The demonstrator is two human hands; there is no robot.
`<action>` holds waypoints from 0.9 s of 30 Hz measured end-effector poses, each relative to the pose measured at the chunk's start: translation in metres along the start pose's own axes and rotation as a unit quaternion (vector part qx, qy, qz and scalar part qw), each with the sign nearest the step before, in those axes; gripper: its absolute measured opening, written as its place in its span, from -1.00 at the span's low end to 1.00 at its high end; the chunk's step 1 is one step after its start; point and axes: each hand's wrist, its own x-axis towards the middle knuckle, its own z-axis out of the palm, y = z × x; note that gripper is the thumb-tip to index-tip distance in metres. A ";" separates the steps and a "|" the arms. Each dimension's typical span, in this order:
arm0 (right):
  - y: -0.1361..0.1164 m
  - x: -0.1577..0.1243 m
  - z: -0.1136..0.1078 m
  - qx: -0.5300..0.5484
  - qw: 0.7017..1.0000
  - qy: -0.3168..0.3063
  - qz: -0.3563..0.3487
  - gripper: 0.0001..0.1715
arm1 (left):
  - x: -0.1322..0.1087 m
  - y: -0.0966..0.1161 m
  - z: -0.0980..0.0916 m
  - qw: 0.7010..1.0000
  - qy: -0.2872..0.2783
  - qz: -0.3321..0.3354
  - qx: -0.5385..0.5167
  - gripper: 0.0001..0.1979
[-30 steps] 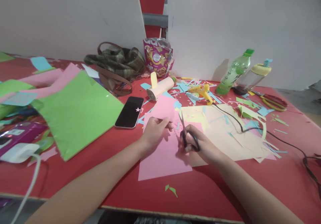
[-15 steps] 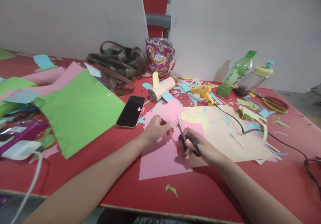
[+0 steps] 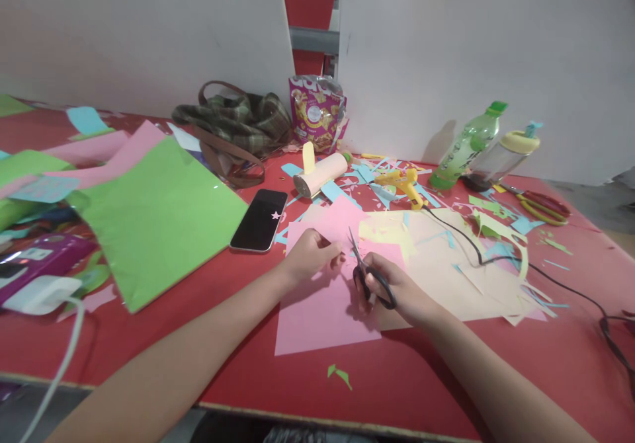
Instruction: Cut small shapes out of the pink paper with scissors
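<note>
My right hand (image 3: pixel 397 291) grips black-handled scissors (image 3: pixel 367 272), blades pointing away from me over a pink paper sheet (image 3: pixel 322 304) that lies on the red table (image 3: pixel 426 383). My left hand (image 3: pixel 310 254) pinches the upper part of that pink sheet just left of the blades, fingers closed on the paper. A cream sheet (image 3: pixel 446 264) lies under and to the right of my right hand.
A black phone (image 3: pixel 258 220) lies left of the pink sheet, beside a large green sheet (image 3: pixel 159 211). Farther back are a yellow glue gun (image 3: pixel 404 184) with its black cord (image 3: pixel 546 272), a paper roll (image 3: pixel 320 173), a snack bag (image 3: pixel 317 112), a plaid bag (image 3: pixel 233 125), two bottles (image 3: pixel 466 145) and red-handled scissors (image 3: pixel 538 203). Paper scraps are scattered around.
The scissors and my right hand shifted slightly left toward my left hand, and the blades came closer together on the pink paper. The raised pink flap dropped lower.
</note>
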 end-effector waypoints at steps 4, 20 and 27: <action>0.002 0.001 0.001 0.007 1.000 0.005 0.001 -0.76 | -0.001 0.002 0.000 1.000 0.003 0.006 0.000 -0.70; 0.007 0.002 0.002 0.014 1.000 0.020 0.015 -0.64 | 0.005 -0.006 -0.016 0.996 -0.049 0.069 -0.023 -0.81; 0.006 0.002 0.004 0.005 1.000 0.009 0.023 -0.60 | 0.008 -0.004 -0.026 0.992 -0.102 0.073 -0.016 -0.87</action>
